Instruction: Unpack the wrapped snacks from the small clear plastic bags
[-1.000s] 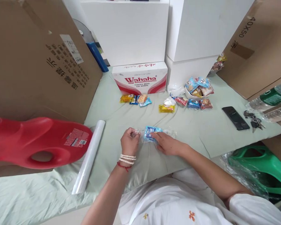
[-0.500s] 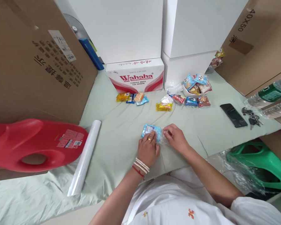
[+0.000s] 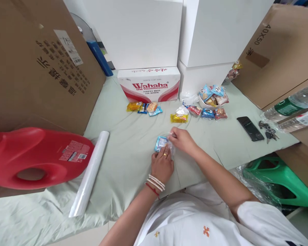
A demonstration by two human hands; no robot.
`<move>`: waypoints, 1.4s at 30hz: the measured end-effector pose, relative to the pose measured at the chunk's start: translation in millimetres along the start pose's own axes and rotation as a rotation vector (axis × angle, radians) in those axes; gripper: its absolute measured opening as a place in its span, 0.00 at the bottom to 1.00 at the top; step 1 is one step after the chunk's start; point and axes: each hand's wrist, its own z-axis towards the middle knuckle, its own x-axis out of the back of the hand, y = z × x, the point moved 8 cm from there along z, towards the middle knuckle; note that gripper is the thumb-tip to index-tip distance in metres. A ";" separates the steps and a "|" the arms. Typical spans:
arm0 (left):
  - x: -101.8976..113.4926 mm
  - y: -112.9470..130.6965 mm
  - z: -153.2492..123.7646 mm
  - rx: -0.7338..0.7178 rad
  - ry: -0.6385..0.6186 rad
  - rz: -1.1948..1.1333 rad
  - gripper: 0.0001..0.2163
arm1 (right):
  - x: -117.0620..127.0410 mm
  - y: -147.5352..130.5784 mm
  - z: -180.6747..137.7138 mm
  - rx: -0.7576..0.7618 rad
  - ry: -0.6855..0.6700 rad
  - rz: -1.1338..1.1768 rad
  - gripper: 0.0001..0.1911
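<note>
A small blue-and-white snack packet [image 3: 160, 143] lies flat on the green cloth, with clear plastic film [image 3: 171, 147] along its right side. The fingers of my left hand [image 3: 163, 164] hold the packet's lower right part down; a ring and beaded bracelets are on this hand and wrist. My right hand [image 3: 181, 139] pinches the film at the packet's upper right, its fingertips closed. Part of the packet is hidden under my left fingers.
Wrapped snacks [image 3: 179, 118] lie in front of a Wahaha carton [image 3: 150, 85], near a filled bowl [image 3: 212, 105]. A white roll [image 3: 91, 174] and red jug [image 3: 48, 160] are left; a phone [image 3: 250, 128], keys [image 3: 269, 131] and bottles [image 3: 290, 106] are right.
My right hand has moved left and away from me, drawing the clear film over the packet's right part. My left hand stays pressed on the packet.
</note>
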 end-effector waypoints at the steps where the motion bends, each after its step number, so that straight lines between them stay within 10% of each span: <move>1: -0.6 1.3 0.1 -0.002 -0.007 0.007 0.16 | -10.4 -12.8 10.9 0.005 -0.040 -0.043 0.08; 7: 21.2 -19.9 -14.7 0.033 0.115 -0.119 0.19 | -60.1 -37.1 41.8 0.022 -0.157 -0.108 0.12; 15: 13.8 -100.8 0.3 0.623 0.192 -0.217 0.13 | -68.6 -5.1 43.0 0.083 -0.128 0.243 0.09; 24: 38.9 -39.3 6.2 0.281 0.441 -0.340 0.10 | -37.9 -2.5 -5.4 0.136 -0.058 0.778 0.22; 32: 14.9 32.0 -7.1 -0.196 0.150 -0.506 0.15 | -50.4 92.2 -47.6 -0.184 0.114 0.876 0.17; 38: 36.6 -34.3 -34.4 0.019 0.218 -0.518 0.13 | 49.6 198.5 -31.9 -0.336 0.546 0.599 0.21; 42: 47.4 -68.5 -55.8 0.067 0.264 -0.409 0.12 | 98.0 230.5 2.2 -0.505 0.466 0.031 0.21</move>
